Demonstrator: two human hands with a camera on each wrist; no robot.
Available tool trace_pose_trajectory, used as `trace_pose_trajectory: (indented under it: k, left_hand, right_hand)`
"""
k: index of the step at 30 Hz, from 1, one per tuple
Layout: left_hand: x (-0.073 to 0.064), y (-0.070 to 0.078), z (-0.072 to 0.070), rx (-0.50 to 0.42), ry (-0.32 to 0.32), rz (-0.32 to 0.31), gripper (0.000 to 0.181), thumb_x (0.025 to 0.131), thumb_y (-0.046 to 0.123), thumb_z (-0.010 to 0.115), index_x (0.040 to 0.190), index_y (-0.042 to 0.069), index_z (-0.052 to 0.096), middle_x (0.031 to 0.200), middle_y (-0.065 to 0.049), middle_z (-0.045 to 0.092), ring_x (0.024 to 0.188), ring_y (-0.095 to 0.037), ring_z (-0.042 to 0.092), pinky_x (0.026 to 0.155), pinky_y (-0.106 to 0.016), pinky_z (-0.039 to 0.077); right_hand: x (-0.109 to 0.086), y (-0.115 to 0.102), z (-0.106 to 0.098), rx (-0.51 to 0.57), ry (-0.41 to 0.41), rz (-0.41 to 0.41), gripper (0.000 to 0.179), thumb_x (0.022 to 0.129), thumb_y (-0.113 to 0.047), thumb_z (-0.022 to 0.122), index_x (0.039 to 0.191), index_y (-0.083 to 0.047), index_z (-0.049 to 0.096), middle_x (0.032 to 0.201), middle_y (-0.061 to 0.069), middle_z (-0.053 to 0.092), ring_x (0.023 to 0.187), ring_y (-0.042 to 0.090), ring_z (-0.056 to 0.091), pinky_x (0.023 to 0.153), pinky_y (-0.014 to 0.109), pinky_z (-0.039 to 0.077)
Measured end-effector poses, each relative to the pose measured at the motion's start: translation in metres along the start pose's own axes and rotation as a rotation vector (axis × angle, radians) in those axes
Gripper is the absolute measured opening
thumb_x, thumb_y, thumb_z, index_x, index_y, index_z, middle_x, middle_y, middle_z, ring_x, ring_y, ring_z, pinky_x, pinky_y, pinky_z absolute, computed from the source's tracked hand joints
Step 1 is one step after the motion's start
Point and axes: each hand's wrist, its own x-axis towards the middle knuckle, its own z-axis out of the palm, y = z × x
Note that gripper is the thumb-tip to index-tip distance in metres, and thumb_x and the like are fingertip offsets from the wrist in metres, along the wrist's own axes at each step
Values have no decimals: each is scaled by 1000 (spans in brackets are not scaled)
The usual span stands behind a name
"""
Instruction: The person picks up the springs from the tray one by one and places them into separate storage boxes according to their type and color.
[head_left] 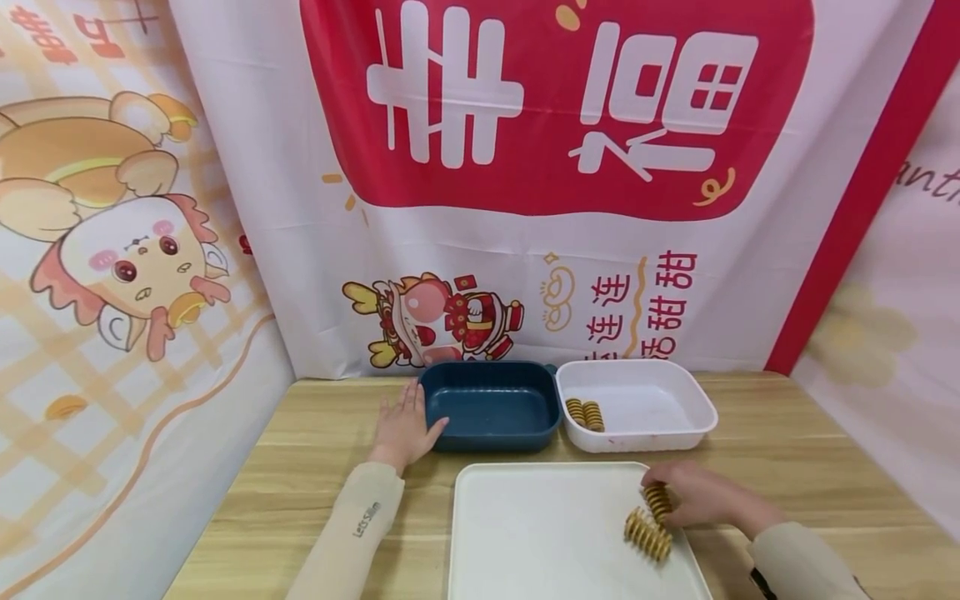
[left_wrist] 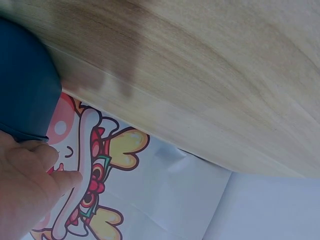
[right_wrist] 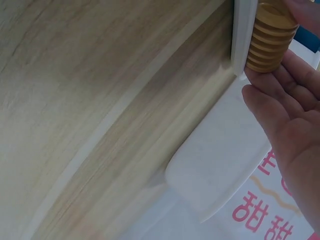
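Observation:
In the head view my left hand [head_left: 402,428] rests against the left side of a dark blue rectangular container [head_left: 491,437], fingers extended and thumb over its rim. The left wrist view shows these fingers beside the blue wall [left_wrist: 25,75]. My right hand [head_left: 701,493] pinches a brown ribbed, spring-like cylinder [head_left: 657,502] at the right side of a white tray [head_left: 540,533]. The right wrist view shows this ribbed cylinder [right_wrist: 271,37] between thumb and fingers. Another ribbed cylinder [head_left: 647,535] lies on the tray just beside it.
A white rectangular container [head_left: 637,442] stands right of the blue one, with two ribbed pieces [head_left: 585,414] in its left end. Both containers stand near the back of the wooden table [head_left: 810,483], before a printed cloth [head_left: 465,242].

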Motion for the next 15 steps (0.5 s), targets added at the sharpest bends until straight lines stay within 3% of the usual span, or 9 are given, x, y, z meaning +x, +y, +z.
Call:
trace_pose_trajectory:
  k: [8, 15]
  left_hand:
    - [0, -2, 0, 10, -3, -6, 81, 96, 53, 42, 144, -11, 29, 152, -24, 24, 141, -35, 22, 109, -59, 16]
    - [1, 0, 2, -4, -3, -3, 80, 97, 53, 42, 144, -11, 29, 153, -24, 23, 141, -36, 22, 109, -60, 16]
  right_hand:
    - [3, -4, 5, -65, -9, 37, 41, 62, -8, 78, 100, -4, 65, 96, -1, 63, 84, 11, 57, 76, 36, 51]
    - [2, -2, 8, -72, 16, 35, 40, 60, -6, 78, 97, -7, 64, 88, -7, 59, 75, 7, 53, 65, 30, 49]
